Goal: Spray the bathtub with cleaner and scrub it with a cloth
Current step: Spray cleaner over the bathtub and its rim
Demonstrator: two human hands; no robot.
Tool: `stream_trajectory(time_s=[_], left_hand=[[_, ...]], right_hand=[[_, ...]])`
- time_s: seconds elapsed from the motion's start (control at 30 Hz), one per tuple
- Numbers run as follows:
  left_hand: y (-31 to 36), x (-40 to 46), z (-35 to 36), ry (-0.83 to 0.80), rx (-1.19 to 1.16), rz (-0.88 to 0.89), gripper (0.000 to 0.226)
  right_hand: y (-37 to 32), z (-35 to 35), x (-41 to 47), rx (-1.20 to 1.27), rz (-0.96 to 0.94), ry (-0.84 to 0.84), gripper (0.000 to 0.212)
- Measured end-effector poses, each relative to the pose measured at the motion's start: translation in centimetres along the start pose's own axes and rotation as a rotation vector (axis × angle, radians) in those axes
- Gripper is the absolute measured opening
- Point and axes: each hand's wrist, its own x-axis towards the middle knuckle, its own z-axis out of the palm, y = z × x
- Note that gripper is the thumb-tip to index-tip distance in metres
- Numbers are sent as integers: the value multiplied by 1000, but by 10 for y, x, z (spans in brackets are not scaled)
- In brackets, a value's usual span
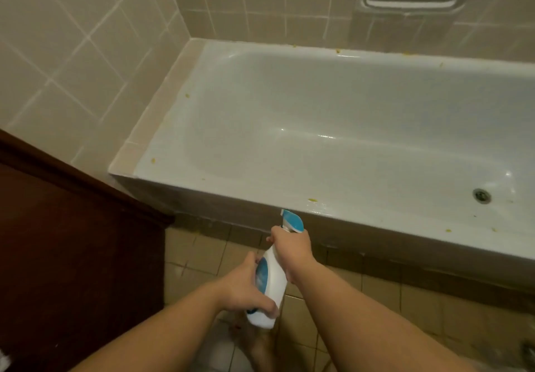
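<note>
Both hands round spray bottle (270,277) before bathtub (318,206)

Single head-worn view, angled forward and down from above onto nearby bathtub (231,192) and floor (376,313)

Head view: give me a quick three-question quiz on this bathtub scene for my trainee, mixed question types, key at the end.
1. True or false: both hands grip the spray bottle.
2. Multiple choice: where is the drain of the bathtub? A) floor of the tub, right side of the view; B) far rim; C) tiled floor outside the tub.
3. Fill in: the small specks on the tub's rim are ____ in colour.

Key
1. True: the left hand holds the bottle's lower body, the right hand its neck below the blue nozzle.
2. A.
3. Yellow; one yellow speck lies on the near rim.
</note>
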Motion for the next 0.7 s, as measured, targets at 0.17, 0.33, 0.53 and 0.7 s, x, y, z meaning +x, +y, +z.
stream_trajectory(time_s=[0.17, 0.33, 0.53, 0.7], left_hand=[[39, 36, 25, -93, 81, 47, 104], [83, 69, 52, -215, 191, 101, 101], [147, 102, 89, -313, 375, 194, 106], [204, 126, 136, -376, 502, 282, 106]], right_hand=[[4, -64, 11, 111, 55, 144, 40], [3, -127, 15, 227, 101, 257, 42], [6, -205, 10, 442, 96, 394, 40], [14, -275, 4, 561, 97, 479, 53]])
